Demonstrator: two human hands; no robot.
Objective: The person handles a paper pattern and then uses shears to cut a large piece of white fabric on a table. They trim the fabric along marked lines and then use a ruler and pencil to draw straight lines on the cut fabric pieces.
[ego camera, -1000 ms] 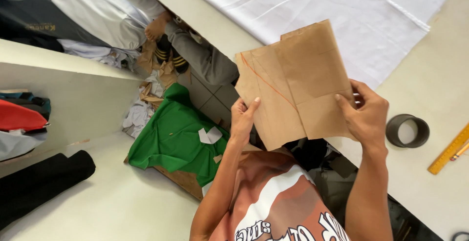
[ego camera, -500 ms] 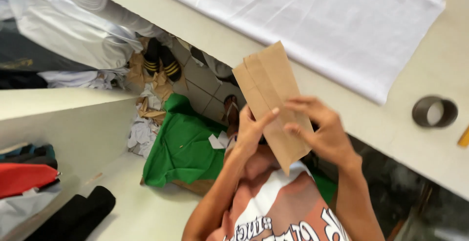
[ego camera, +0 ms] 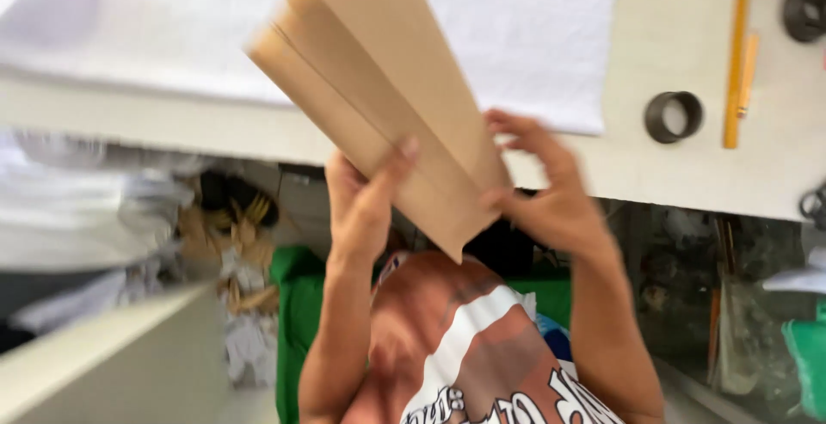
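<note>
I've got the folded brown cardboard sheets (ego camera: 387, 97) pinched at the lower end, left hand (ego camera: 361, 205) and right hand (ego camera: 551, 196) both closed on them above the counter (ego camera: 671, 166), and they look light, stiffish, probably slippery.

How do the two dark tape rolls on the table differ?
The nearer tape roll lies fully in view, left of the yellow ruler; the far tape roll sits right of the ruler, cut off by the frame edge. The nearer one looks greyer, the far one blacker. Both are rings lying flat on the pale table.
</note>
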